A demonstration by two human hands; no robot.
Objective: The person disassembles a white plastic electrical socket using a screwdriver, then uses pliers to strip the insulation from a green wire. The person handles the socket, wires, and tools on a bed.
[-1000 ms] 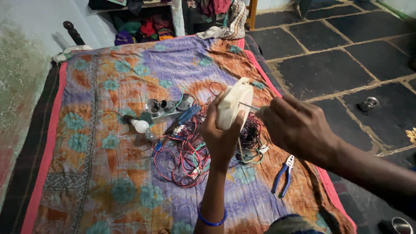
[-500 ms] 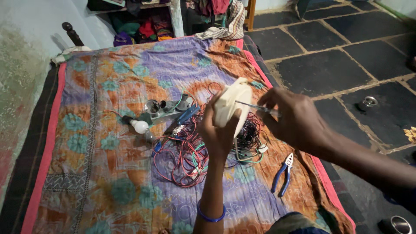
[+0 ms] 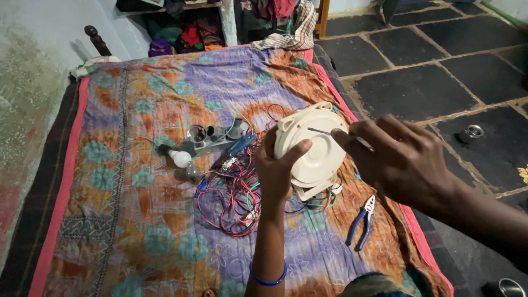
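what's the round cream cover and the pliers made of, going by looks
The round cream cover in the left hand looks like moulded plastic: smooth, matte, with raised concentric rings. The pliers on the bedspread seem to be bare grey metal at the tips, with blue handles, probably plastic or rubber sleeves.

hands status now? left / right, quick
Left hand: closed on the round cream plastic housing, thumb across its face.
Right hand: closed, pinching a thin metal tool whose tip touches the housing.
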